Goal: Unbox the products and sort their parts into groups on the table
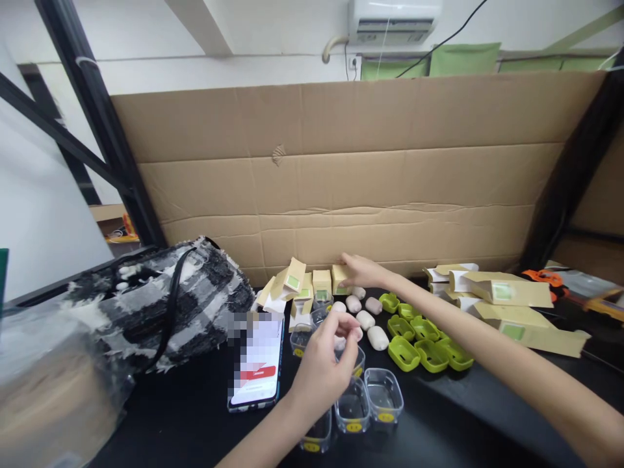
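Note:
My right hand (363, 270) reaches to the back and grips a small tan cardboard box (338, 286) standing by the cardboard wall. My left hand (327, 357) is raised over the clear plastic cups, its fingers curled toward the thumb. Something pale shows at its fingertips, but whether it is held I cannot tell. Just beyond the left hand lie several whitish rounded pieces (377, 338). Clear cups with yellow face stickers, such as the front one (383, 390), stand below and around this hand. Under my right forearm are several green plastic holders (403, 354).
Left of the cups lies a lit phone (258, 364). A black-and-white shaggy bag (205, 305) and a plastic-wrapped bundle (53, 396) fill the left side. Opened tan boxes (526, 325) lie at right, more (287, 283) at the back. A cardboard wall (341, 149) bounds the table.

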{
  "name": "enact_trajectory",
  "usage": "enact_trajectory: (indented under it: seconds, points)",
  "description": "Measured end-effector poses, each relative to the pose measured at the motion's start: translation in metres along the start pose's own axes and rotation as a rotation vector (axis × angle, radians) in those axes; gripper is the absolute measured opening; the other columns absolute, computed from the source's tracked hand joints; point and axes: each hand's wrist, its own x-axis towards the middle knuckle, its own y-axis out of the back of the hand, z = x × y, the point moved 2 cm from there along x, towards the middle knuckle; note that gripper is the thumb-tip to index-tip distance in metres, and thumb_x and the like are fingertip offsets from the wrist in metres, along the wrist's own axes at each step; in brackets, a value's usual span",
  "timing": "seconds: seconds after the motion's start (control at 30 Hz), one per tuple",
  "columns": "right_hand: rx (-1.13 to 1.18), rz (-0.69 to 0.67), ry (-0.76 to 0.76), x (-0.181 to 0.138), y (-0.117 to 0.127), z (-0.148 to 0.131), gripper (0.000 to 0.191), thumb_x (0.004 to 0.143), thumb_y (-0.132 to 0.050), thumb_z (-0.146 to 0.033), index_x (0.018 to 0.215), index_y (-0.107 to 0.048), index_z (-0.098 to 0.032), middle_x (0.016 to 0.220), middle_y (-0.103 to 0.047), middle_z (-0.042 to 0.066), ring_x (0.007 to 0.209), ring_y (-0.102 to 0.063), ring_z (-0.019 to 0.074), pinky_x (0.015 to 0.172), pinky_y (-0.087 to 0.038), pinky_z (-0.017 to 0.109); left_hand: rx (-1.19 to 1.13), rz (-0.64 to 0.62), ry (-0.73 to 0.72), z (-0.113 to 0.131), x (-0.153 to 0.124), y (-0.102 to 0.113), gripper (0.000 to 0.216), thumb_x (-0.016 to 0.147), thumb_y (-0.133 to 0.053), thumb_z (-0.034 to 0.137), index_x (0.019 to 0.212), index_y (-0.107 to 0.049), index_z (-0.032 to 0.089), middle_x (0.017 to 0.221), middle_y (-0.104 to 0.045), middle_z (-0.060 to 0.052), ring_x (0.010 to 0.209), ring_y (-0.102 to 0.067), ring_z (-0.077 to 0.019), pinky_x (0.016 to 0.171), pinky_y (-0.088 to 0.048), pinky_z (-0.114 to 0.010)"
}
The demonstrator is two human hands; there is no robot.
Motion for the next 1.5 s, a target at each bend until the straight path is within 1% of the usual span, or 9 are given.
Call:
enact_trajectory:
  seconds: [0.13, 0.27, 0.4, 0.53, 0.63, 0.77, 1.0, 1.27, 1.5]
  points:
    - [0.046, 0.103, 0.107, -0.033, 0.04, -0.02, 0.051, 0.077, -0.069, -0.023, 0.123, -0.047, -0.015, 0.116, -0.055, 0.013, 0.112, -0.05, 0.0269, 0.094, -0.043, 0.046, 0.343, 0.094, -0.248, -0.002, 0.006, 0.012, 0.024, 0.088, -0.048, 0.019, 0.111, -0.048, 0.02, 0.108, -0.059, -0.009, 0.105, -0.056, -0.0231, 0.091, -0.046, -0.043]
    - [0.189, 0.148, 0.202, -0.088, 0.06, -0.056, 0.046, 0.077, -0.067, -0.02, 0.118, -0.046, -0.02, 0.113, -0.055, 0.009, 0.108, -0.052, 0.0225, 0.09, -0.047, 0.04, 0.553, 0.089, -0.416, -0.006, 0.008, 0.016, 0.063, 0.087, -0.055, 0.029, 0.139, -0.023, 0.014, 0.137, -0.042, -0.019, 0.13, -0.038, -0.0298, 0.102, -0.039, -0.05]
    - [0.262, 0.204, 0.215, -0.127, 0.05, -0.078, 0.046, 0.081, -0.065, -0.024, 0.121, -0.042, -0.022, 0.115, -0.055, 0.009, 0.107, -0.054, 0.0219, 0.086, -0.05, 0.037, 0.571, -0.056, -0.486, -0.002, 0.005, 0.012, 0.072, 0.086, -0.055, 0.03, 0.143, -0.014, 0.014, 0.133, -0.048, -0.019, 0.122, -0.048, -0.0279, 0.097, -0.047, -0.044]
    - [0.046, 0.47, 0.248, -0.145, 0.032, -0.079, 0.04, 0.088, -0.056, -0.03, 0.124, -0.04, -0.02, 0.113, -0.056, 0.014, 0.104, -0.056, 0.0254, 0.083, -0.052, 0.042, 0.635, -0.072, -0.507, 0.004, 0.0, 0.009, 0.067, 0.084, -0.05, 0.017, 0.143, -0.017, 0.015, 0.125, -0.053, -0.018, 0.114, -0.053, -0.0283, 0.089, -0.05, -0.043]
    - [0.002, 0.612, 0.32, -0.156, 0.025, -0.08, 0.04, 0.084, -0.061, -0.035, 0.117, -0.043, -0.021, 0.102, -0.059, 0.012, 0.095, -0.06, 0.0245, 0.077, -0.053, 0.041, 0.659, -0.066, -0.457, 0.001, -0.001, 0.006, 0.069, 0.078, -0.055, 0.018, 0.139, -0.023, 0.018, 0.115, -0.056, -0.015, 0.103, -0.058, -0.0289, 0.077, -0.055, -0.041]
    - [0.101, 0.539, 0.425, -0.168, 0.026, -0.089, 0.026, 0.088, -0.054, -0.035, 0.108, -0.048, -0.021, 0.094, -0.063, 0.009, 0.084, -0.063, 0.0205, 0.069, -0.054, 0.034, 0.715, 0.0, -0.474, -0.009, -0.001, 0.006, 0.051, 0.073, -0.054, 0.011, 0.121, -0.042, 0.018, 0.106, -0.056, -0.013, 0.095, -0.059, -0.029, 0.068, -0.056, -0.041]
    - [-0.139, 0.401, 0.48, -0.168, 0.025, -0.091, 0.024, 0.092, -0.041, -0.011, 0.113, -0.053, -0.014, 0.111, -0.067, 0.011, 0.079, -0.066, 0.0173, 0.06, -0.051, 0.027, 0.793, 0.027, -0.688, 0.0, 0.0, 0.006, 0.019, 0.079, -0.042, 0.001, 0.078, -0.049, 0.019, 0.113, -0.055, -0.014, 0.11, -0.054, -0.0271, 0.084, -0.055, -0.044]
    - [-0.37, 0.51, 0.324, -0.162, 0.013, -0.08, 0.01, 0.09, -0.051, -0.017, 0.089, -0.061, -0.016, 0.077, -0.069, 0.004, 0.054, -0.058, 0.013, 0.045, -0.04, 0.028, 0.96, 0.057, -0.896, 0.02, -0.006, -0.006, 0.019, 0.08, -0.047, 0.001, 0.073, -0.052, 0.018, 0.104, -0.059, -0.011, 0.102, -0.059, -0.0251, 0.08, -0.057, -0.041]
    - [-0.202, 0.64, 0.442, -0.161, 0.024, -0.081, 0.008, 0.087, -0.051, -0.012, 0.086, -0.059, -0.014, 0.109, -0.066, 0.015, 0.111, -0.057, 0.026, 0.084, -0.053, 0.04, 0.924, 0.112, -0.838, 0.011, 0.003, 0.005, 0.022, 0.077, -0.046, -0.004, 0.075, -0.05, 0.018, 0.111, -0.054, -0.012, 0.112, -0.052, -0.0259, 0.085, -0.056, -0.043]
